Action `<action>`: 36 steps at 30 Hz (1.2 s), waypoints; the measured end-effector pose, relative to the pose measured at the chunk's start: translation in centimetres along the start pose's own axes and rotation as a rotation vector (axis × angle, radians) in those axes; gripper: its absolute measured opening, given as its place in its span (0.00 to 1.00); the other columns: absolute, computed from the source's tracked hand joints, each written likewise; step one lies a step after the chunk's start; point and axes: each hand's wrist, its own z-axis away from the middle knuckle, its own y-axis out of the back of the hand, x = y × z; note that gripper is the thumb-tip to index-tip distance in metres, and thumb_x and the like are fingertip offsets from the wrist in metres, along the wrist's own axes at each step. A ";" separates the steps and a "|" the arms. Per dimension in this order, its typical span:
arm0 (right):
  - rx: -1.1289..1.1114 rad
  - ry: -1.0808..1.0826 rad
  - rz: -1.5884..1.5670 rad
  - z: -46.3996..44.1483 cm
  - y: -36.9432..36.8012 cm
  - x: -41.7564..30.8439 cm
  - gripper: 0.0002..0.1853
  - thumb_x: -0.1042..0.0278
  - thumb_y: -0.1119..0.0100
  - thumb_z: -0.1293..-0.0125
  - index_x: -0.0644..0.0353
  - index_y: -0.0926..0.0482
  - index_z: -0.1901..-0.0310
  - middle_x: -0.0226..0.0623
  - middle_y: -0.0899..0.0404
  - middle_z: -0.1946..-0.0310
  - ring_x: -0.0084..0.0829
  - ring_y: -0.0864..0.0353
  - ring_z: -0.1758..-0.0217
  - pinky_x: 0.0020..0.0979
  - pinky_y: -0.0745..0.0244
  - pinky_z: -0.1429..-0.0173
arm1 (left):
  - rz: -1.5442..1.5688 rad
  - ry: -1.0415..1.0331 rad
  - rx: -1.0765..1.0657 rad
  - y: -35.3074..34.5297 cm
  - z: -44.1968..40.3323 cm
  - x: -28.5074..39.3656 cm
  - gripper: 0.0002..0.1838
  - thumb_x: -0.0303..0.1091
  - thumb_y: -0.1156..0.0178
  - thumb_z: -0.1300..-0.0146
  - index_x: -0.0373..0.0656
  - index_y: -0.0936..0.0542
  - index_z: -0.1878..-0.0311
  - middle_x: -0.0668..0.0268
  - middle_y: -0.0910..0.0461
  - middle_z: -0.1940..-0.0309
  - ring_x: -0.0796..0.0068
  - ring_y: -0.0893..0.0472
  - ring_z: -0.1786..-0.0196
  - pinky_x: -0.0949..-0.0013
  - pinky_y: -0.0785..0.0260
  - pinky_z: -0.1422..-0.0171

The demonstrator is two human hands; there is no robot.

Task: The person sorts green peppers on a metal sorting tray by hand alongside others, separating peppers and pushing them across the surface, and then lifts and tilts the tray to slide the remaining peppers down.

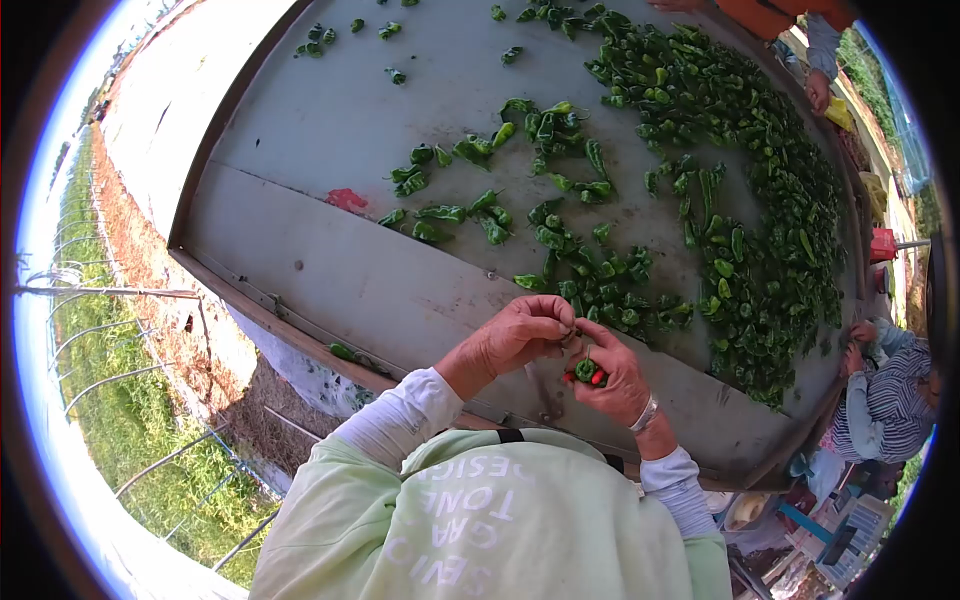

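Observation:
My right hand [618,382], with a silver band at its wrist, is curled around a green pepper [586,370] and some small red pieces, perhaps red peppers, in the palm. Close beside it, my left hand [525,332] pinches thumb and finger together near the right fingertips. What sits in that pinch is too small to make out. Both hands are above the near side of a grey metal table [330,235]. Just beyond them lies a cluster of loose green peppers [605,290].
A large heap of green peppers [770,220] covers the table's right side. Two other people work along the right edge, one in a striped top [890,405], another's hand [818,92] higher up. A raised rim [280,312] borders the table. A blue-and-white scale-like device [850,535] stands lower right.

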 end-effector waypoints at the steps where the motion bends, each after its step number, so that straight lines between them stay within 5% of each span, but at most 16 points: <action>1: -0.004 -0.064 -0.062 0.4 -0.2 0.5 0.10 0.77 0.39 0.55 0.60 0.22 0.67 0.43 0.25 0.48 0.39 0.19 0.62 0.30 0.24 0.59 | -0.017 0.029 -0.024 -0.5 0.0 0.2 0.03 0.25 0.43 0.42 0.42 0.25 0.65 0.66 0.23 0.68 0.69 0.20 0.61 0.69 0.28 0.59; 5: 0.007 -0.117 -0.072 2.3 -0.5 2.6 0.11 0.77 0.39 0.54 0.60 0.22 0.65 0.38 0.21 0.57 0.33 0.19 0.62 0.30 0.25 0.60 | 0.074 -0.066 -0.117 -1.5 0.4 1.1 0.04 0.24 0.43 0.44 0.42 0.26 0.65 0.63 0.26 0.69 0.63 0.23 0.59 0.66 0.28 0.57; 9: 0.442 -0.519 -0.908 4.3 1.6 4.3 0.08 0.75 0.39 0.47 0.55 0.22 0.63 0.34 0.20 0.63 0.26 0.21 0.59 0.26 0.27 0.63 | 0.021 -0.140 -0.003 0.5 1.5 2.6 0.04 0.25 0.44 0.42 0.43 0.26 0.63 0.65 0.27 0.69 0.64 0.24 0.59 0.67 0.27 0.58; 18: 0.984 -0.445 -1.684 24.7 2.0 4.0 0.09 0.68 0.39 0.39 0.50 0.23 0.57 0.35 0.24 0.59 0.29 0.24 0.61 0.27 0.27 0.67 | -0.135 -0.057 0.225 4.9 4.6 2.4 0.07 0.27 0.45 0.41 0.46 0.26 0.59 0.68 0.27 0.71 0.70 0.25 0.64 0.70 0.29 0.65; 23: 1.475 -0.474 -1.664 40.4 -0.9 4.8 0.09 0.66 0.40 0.38 0.50 0.22 0.56 0.36 0.23 0.60 0.33 0.23 0.61 0.28 0.23 0.66 | -0.156 -0.019 0.268 6.1 4.5 3.0 0.07 0.28 0.45 0.40 0.46 0.27 0.58 0.69 0.28 0.71 0.71 0.25 0.63 0.70 0.29 0.65; 25: 1.734 -0.565 -1.544 47.8 -0.3 7.5 0.16 0.60 0.39 0.39 0.49 0.25 0.50 0.39 0.26 0.50 0.38 0.23 0.55 0.35 0.22 0.60 | -0.181 -0.033 0.235 6.2 4.0 3.5 0.08 0.28 0.45 0.39 0.45 0.28 0.56 0.69 0.28 0.71 0.71 0.25 0.62 0.70 0.28 0.65; 27: 2.116 -1.014 -1.163 50.6 2.2 7.5 0.28 0.53 0.38 0.41 0.48 0.32 0.40 0.42 0.35 0.40 0.42 0.27 0.46 0.45 0.27 0.52 | -0.204 -0.026 0.218 5.8 3.3 4.1 0.09 0.29 0.45 0.39 0.46 0.28 0.55 0.68 0.28 0.70 0.70 0.25 0.61 0.70 0.28 0.65; 29: 1.912 -1.653 -0.561 53.7 3.7 8.8 0.36 0.44 0.39 0.43 0.47 0.39 0.35 0.37 0.35 0.40 0.38 0.35 0.38 0.49 0.31 0.49 | -0.217 -0.040 0.177 5.5 2.9 4.9 0.09 0.29 0.44 0.39 0.45 0.28 0.55 0.68 0.28 0.69 0.70 0.25 0.61 0.69 0.28 0.65; 33: 1.748 -1.275 -0.411 48.8 6.3 11.0 0.34 0.53 0.40 0.41 0.50 0.38 0.34 0.34 0.33 0.37 0.34 0.33 0.38 0.39 0.37 0.53 | -0.245 -0.087 0.176 4.3 3.8 6.0 0.08 0.29 0.44 0.39 0.45 0.27 0.56 0.68 0.28 0.70 0.70 0.25 0.61 0.70 0.29 0.64; 35: 1.600 -1.088 -0.338 42.0 6.3 10.7 0.28 0.58 0.39 0.40 0.53 0.32 0.38 0.31 0.24 0.46 0.27 0.25 0.45 0.31 0.34 0.61 | -0.260 -0.158 0.233 4.9 5.1 7.4 0.08 0.29 0.44 0.39 0.46 0.27 0.56 0.69 0.27 0.71 0.70 0.24 0.61 0.70 0.30 0.64; 36: 1.600 -0.995 -0.336 37.0 6.3 10.1 0.20 0.65 0.37 0.40 0.56 0.25 0.45 0.28 0.19 0.57 0.22 0.19 0.57 0.18 0.39 0.70 | -0.264 -0.189 0.268 5.4 6.3 8.4 0.08 0.29 0.44 0.39 0.46 0.27 0.56 0.69 0.27 0.71 0.70 0.24 0.61 0.70 0.30 0.64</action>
